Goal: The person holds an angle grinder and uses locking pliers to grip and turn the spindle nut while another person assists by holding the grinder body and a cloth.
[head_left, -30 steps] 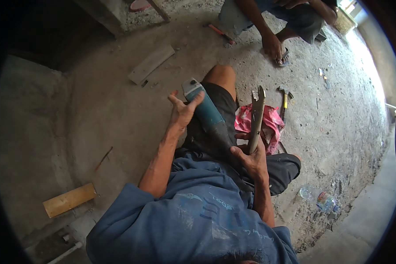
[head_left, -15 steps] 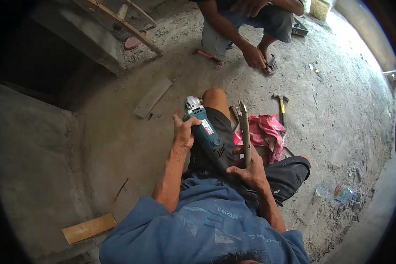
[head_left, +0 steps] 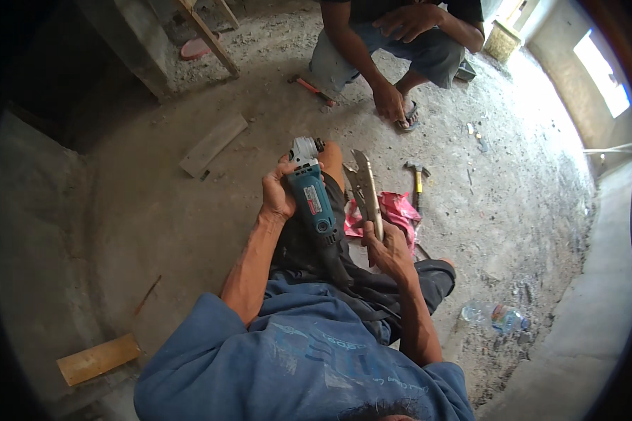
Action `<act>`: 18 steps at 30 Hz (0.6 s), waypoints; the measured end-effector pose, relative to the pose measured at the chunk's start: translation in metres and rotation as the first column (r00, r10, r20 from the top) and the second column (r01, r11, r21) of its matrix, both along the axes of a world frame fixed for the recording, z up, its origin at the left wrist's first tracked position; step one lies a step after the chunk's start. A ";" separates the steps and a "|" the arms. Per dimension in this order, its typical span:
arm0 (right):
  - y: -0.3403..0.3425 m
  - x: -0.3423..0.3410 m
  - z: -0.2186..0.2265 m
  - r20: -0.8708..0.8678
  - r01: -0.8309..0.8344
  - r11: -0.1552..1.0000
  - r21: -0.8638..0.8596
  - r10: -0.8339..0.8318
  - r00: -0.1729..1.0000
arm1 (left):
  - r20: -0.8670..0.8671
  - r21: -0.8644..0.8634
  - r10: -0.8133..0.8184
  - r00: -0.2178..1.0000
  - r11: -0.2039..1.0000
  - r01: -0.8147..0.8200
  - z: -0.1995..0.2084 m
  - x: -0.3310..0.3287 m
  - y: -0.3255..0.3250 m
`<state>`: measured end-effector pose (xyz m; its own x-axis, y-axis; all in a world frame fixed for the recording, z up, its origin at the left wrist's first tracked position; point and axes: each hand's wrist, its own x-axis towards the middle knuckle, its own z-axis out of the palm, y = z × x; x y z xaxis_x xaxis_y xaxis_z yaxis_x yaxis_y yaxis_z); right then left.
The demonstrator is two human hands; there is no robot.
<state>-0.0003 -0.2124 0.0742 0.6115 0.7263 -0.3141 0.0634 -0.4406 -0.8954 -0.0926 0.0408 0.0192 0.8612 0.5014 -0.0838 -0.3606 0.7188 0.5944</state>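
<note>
My left hand (head_left: 279,191) is closed round the front of a teal angle grinder (head_left: 310,200), just behind its silver head. A bare spindle shows at the head, with no disc or guard in sight. The grinder's dark rear end rests toward my lap. In my right hand (head_left: 390,251) is a worn metal tool that looks like pliers (head_left: 367,186), gripped low, with its long arms pointing up and away from me. The tool is close to the grinder's right side but apart from it. A crumpled pink-red plastic bag (head_left: 399,210) lies behind my right hand.
A hammer (head_left: 418,186) lies right of the bag. Ahead, another person (head_left: 393,49) squats near a red-handled tool (head_left: 316,91). Boards lie at left, one grey (head_left: 214,146), one yellowish (head_left: 98,359). A plastic bottle (head_left: 495,317) lies at lower right.
My left hand has shifted up toward the grinder's head, and the grinder now stands more upright. The pliers have turned, showing both arms. The whole view has swung a little to the right.
</note>
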 end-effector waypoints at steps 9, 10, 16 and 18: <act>0.023 0.020 0.023 -0.116 -0.138 0.990 -0.023 0.134 0.984 | -0.137 -0.040 0.033 0.990 0.998 -0.039 -0.012 0.010 0.005; 0.027 0.022 0.023 -0.098 -0.170 0.985 0.002 0.169 0.981 | -0.131 -0.052 0.041 0.990 0.997 -0.048 -0.012 0.010 0.005; 0.039 0.015 0.026 -0.064 -0.117 0.993 0.016 0.117 0.991 | -0.020 -0.260 -0.021 1.000 0.966 0.015 -0.009 0.011 0.001; 0.046 0.011 0.034 -0.026 -0.114 0.993 -0.021 0.113 0.993 | 0.008 -0.215 0.017 1.000 0.977 -0.015 -0.015 0.014 0.002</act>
